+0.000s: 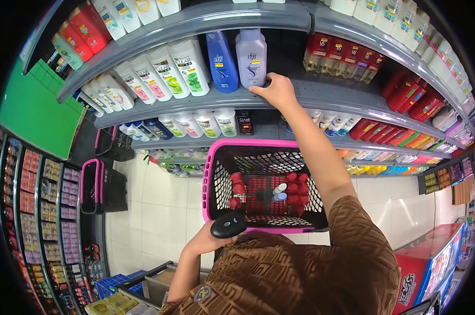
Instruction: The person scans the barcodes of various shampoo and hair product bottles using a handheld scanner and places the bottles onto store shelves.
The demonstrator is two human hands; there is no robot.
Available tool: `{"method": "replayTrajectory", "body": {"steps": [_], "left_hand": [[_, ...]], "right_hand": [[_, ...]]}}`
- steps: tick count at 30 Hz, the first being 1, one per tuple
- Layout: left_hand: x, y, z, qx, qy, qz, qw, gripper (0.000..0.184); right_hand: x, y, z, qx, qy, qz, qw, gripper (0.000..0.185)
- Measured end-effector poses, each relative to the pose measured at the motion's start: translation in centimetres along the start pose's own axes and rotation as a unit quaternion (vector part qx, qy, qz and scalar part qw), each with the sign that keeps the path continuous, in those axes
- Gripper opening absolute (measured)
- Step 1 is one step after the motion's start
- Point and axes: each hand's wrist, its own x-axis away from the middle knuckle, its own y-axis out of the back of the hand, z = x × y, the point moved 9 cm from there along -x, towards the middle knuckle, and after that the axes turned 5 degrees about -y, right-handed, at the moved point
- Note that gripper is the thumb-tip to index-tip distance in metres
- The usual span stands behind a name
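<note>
On the upper shelf stands a lavender shampoo bottle (251,59), upright. My right hand (277,91) grips its lower right corner, thumb across the front of the base and fingertips partly hidden at the side. Touching distance to the left is a blue shampoo bottle (222,60). My left hand (206,239), low in front of my body, is closed round a black handheld barcode scanner (229,225). Below the shelves, a black shopping basket with a pink rim (208,184) holds several red bottles (299,188) and a few white- and lavender-capped ones (280,193).
White shampoo bottles (182,65) line the shelf on the left. Boxed amber bottles (342,56) and red bottles (413,97) stand right. Another black basket (109,189) sits on the tiled floor (143,210). A red display case (426,262) is behind right.
</note>
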Motion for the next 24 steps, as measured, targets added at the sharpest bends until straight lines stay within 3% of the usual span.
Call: {"method": "replayTrajectory", "body": {"steps": [8, 20, 22, 24], "left_hand": [[-0.1, -0.6, 0.9, 0.012, 0.026, 0.013, 1.000, 0.028], [0.9, 0.1, -0.3, 0.006, -0.033, 0.000, 0.999, 0.027], [1.3, 0.2, -0.4, 0.014, 0.007, 0.012, 1.000, 0.028], [1.6, 0.6, -1.0, 0.020, -0.014, 0.018, 1.000, 0.028]], "right_hand": [[0.1, 0.2, 0.2, 0.004, -0.019, 0.001, 1.000, 0.064], [-0.1, 0.1, -0.1, -0.016, 0.009, 0.012, 1.000, 0.072], [1.7, 1.2, -0.2, -0.009, 0.039, -0.032, 0.999, 0.062], [7.4, 5.7, 2.9, -0.015, 0.239, -0.247, 0.939, 0.042]]}}
